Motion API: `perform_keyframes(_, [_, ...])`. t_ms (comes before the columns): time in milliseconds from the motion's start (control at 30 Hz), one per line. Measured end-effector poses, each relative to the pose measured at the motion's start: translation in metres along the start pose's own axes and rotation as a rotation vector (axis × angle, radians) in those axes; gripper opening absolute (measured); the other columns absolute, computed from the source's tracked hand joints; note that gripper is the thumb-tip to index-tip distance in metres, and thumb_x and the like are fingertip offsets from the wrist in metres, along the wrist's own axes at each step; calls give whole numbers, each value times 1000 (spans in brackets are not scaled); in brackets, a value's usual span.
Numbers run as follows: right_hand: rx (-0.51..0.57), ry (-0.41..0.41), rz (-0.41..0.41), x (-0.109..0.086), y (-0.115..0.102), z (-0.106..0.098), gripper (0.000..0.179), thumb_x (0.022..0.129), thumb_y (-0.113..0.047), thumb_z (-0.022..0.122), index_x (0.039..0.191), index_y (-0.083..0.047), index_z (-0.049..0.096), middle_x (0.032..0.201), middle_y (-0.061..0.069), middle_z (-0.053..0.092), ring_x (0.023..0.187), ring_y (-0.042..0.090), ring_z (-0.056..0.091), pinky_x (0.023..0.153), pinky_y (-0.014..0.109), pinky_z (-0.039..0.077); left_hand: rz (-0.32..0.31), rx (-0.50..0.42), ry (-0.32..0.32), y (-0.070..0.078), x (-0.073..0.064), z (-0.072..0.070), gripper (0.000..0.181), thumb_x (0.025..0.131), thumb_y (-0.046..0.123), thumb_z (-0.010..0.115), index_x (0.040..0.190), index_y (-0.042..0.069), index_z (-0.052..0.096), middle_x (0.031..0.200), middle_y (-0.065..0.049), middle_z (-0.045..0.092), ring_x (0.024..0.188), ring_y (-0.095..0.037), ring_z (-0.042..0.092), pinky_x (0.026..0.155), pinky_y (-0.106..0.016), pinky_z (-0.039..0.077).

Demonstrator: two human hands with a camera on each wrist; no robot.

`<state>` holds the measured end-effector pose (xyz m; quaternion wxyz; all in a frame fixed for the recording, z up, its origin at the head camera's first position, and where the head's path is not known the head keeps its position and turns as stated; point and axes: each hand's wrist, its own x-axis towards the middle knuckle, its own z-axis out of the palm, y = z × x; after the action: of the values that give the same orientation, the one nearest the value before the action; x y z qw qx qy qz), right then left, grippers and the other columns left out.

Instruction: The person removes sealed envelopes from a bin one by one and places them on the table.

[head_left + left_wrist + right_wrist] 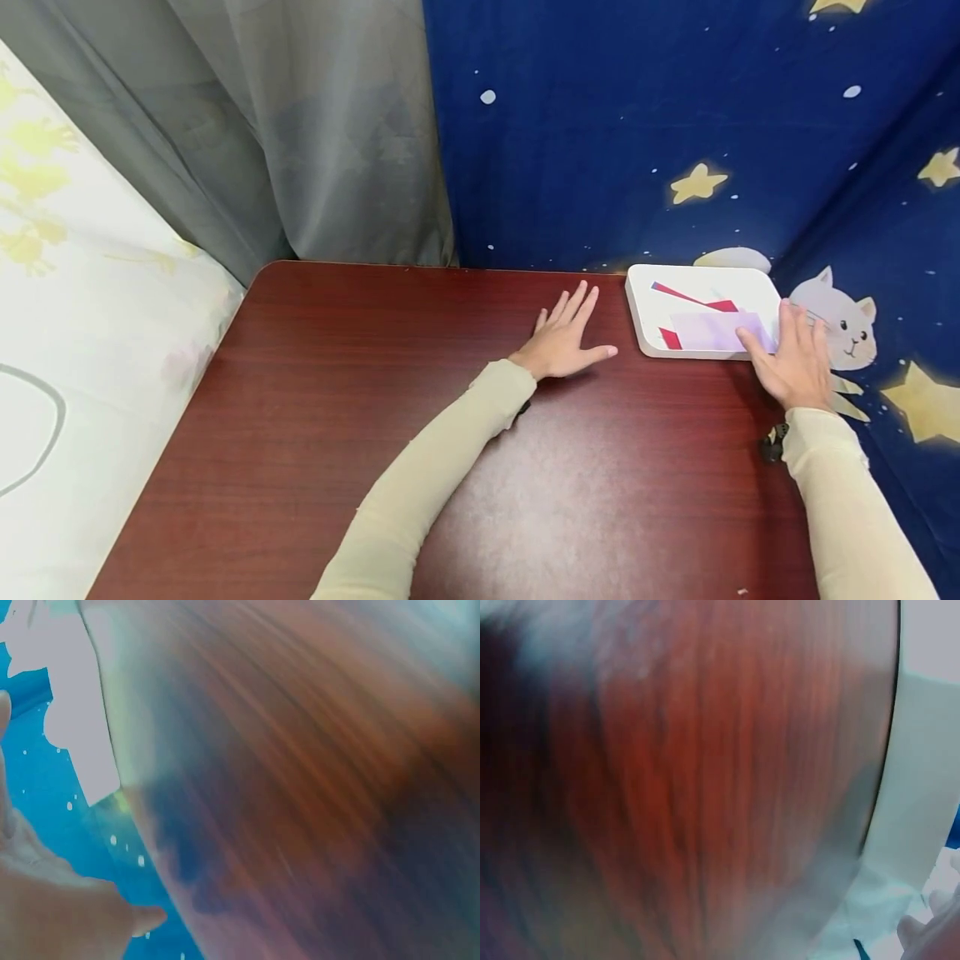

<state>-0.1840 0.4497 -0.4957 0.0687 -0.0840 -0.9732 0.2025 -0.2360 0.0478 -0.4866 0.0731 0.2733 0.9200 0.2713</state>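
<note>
A shallow white tray [708, 352] with rounded corners lies at the far right of the table. In it are a pale purple sheet [712, 332] and red strips or pieces [723, 306], one strip with a blue tip. My left hand [558, 343] is held left of the tray, fingers spread and straight, apart from it and holding nothing. At the tray's right front corner is my right hand [797, 364], its fingers extended; whether they touch the rim I cannot tell. The right wrist view has the tray's white side wall [922, 750] close to the fingers.
The dark red wooden table [337, 400] has its back edge against a grey curtain [352, 133] and a blue starry curtain [570, 142]. White patterned fabric [97, 333] lies along the left side. A tiny white scrap [742, 592] is near the front edge.
</note>
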Motion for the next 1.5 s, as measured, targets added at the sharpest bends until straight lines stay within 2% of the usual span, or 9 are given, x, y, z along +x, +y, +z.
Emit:
perform_keyframes(100, [24,-5,16,3,4,5,103,108,-68,43,174,-1,1,179,32,1,162,59,0,127,72,5,-24,-165,14,5,19,17,104,104,61,64,179,21,4,185,-3,0,169,-29,8,131,-59,18])
perform_keyframes(200, [39,-30,45,4,7,9,104,108,-69,42,174,-2,-1,178,33,-3,161,59,0,126,73,7,-60,-251,11,6,39,36,99,107,57,62,179,27,0,185,-1,-1,169,-19,7,132,-44,18])
perform_keyframes(400, [36,-64,95,7,7,11,106,107,-72,40,174,-3,-4,177,34,-9,161,61,-2,126,74,5,-89,-271,20,10,73,70,95,110,50,60,178,28,-1,184,1,5,167,-11,12,129,-31,22])
perform_keyframes(633, [27,-60,98,10,3,12,106,106,-73,43,175,-4,1,177,36,-5,155,69,5,121,80,13,-142,-292,87,22,90,89,95,107,46,66,179,23,8,180,3,28,159,-12,36,125,-30,32])
perform_keyframes(800, [6,-52,100,9,1,12,107,105,-73,45,175,-5,3,176,37,-3,144,72,16,110,82,23,-185,-301,111,30,92,93,97,105,45,72,179,23,14,154,-2,61,131,-9,64,114,-26,45])
perform_keyframes(867, [-2,-54,103,8,0,11,107,104,-73,46,175,-5,2,176,37,-3,141,71,18,106,82,25,-184,-304,114,33,93,94,97,105,43,72,179,22,14,151,-3,63,130,-8,64,113,-25,45])
perform_keyframes(1033, [-13,-53,98,2,-2,11,108,103,-73,49,176,-7,3,175,38,0,137,70,21,102,82,28,-194,-327,122,37,89,93,93,106,40,72,178,19,18,168,-2,50,147,-10,52,118,-25,41])
perform_keyframes(1300, [-40,-71,65,-8,-13,10,110,102,-74,51,176,-8,2,169,43,12,135,66,21,100,82,28,-226,-235,119,42,67,65,61,107,36,70,160,11,53,137,-5,68,132,-16,62,110,-30,49])
perform_keyframes(1500, [-63,-84,0,-14,-20,10,110,102,-72,55,175,-5,7,163,47,16,137,67,20,102,77,25,-204,-207,92,40,50,44,54,105,28,68,156,10,61,142,-7,68,136,-17,57,113,-28,44])
